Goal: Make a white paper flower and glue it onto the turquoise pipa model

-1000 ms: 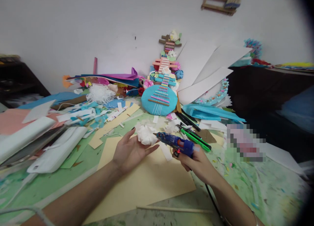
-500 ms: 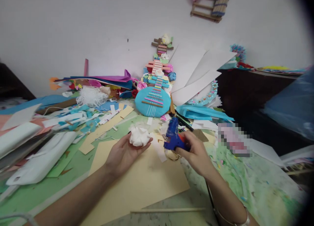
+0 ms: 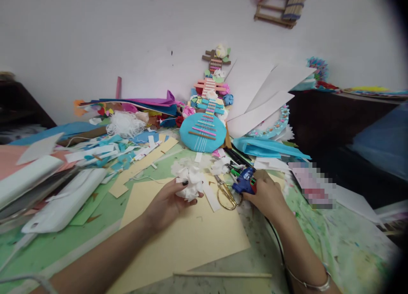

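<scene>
Cradling left hand (image 3: pixel 165 205): white ruffled paper flower (image 3: pixel 191 180) pinched at one o'clock; light pressure should spare its petals;
Right hand (image 3: pixel 266 193): gripping blue plastic glue gun (image 3: pixel 244 182), ten o'clock; best steadied clear of gold-handled metal scissors (image 3: pixel 224 187), nine o'clock

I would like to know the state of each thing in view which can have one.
White flower: held in the left hand
Glue gun: gripped by the right hand
Scissors: lying down, handles nearer the person
Beige sheet: lying flat
Stick: lying flat
Blue guitar: upright, strung
White string: tangled
Turquoise paper: folded
</scene>
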`<state>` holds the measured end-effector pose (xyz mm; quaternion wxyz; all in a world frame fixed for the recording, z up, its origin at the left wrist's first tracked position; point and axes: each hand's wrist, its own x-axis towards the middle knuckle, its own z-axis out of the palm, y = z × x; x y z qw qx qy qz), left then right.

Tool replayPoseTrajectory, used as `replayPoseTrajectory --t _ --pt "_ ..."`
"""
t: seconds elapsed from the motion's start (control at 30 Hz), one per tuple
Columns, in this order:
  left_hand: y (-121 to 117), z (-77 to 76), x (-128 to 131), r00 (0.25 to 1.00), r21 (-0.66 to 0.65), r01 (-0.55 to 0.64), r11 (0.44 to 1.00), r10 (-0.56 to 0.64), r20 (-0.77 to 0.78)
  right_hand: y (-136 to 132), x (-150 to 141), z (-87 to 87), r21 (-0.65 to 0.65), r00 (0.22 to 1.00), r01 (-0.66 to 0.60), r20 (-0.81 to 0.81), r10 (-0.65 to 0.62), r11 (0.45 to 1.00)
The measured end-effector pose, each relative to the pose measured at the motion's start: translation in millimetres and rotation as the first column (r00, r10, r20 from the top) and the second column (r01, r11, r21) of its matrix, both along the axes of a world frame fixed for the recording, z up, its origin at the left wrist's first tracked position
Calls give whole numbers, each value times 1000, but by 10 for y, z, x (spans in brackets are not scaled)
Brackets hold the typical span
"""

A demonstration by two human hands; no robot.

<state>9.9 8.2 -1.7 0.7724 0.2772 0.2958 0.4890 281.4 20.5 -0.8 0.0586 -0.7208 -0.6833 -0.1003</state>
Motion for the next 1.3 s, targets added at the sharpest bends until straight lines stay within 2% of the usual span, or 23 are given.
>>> replayPoseTrajectory --t 0.1,0.17,0.2,0.23,0.3,0.4,0.5,0.6,0.77,1.3 --pt "-5 -25 11 998 25 64 998 -63 -15 -52 -12 78 200 993 -48 -96 69 979" --pt "-8 -44 26 995 32 102 994 -101 -27 -104 -94 152 320 946 -109 -258 198 941" --pt "-11 -53 35 992 39 117 992 -116 -41 -133 -156 180 356 886 -171 -353 302 919" --pt "-16 -60 45 990 46 132 990 -129 -60 -160 -227 196 368 793 -239 -460 400 899" --pt "-30 -69 64 982 63 166 984 -159 -105 -207 -376 185 347 598 -383 -613 516 856" --pt "-57 -78 91 968 84 207 975 -192 -159 -240 -542 87 314 421 -487 -733 534 815" --pt "-77 -94 117 957 115 231 966 -204 -207 -240 -608 -17 292 346 -482 -803 485 826" --pt "-78 -111 143 942 138 257 956 -216 -257 -228 -621 -78 274 323 -474 -830 454 837" --pt "-65 -131 172 927 144 284 948 -233 -293 -223 -639 -129 277 299 -497 -835 462 822" --pt "-80 -124 177 917 150 304 941 -246 -315 -294 -679 -39 276 422 -510 -745 517 815"
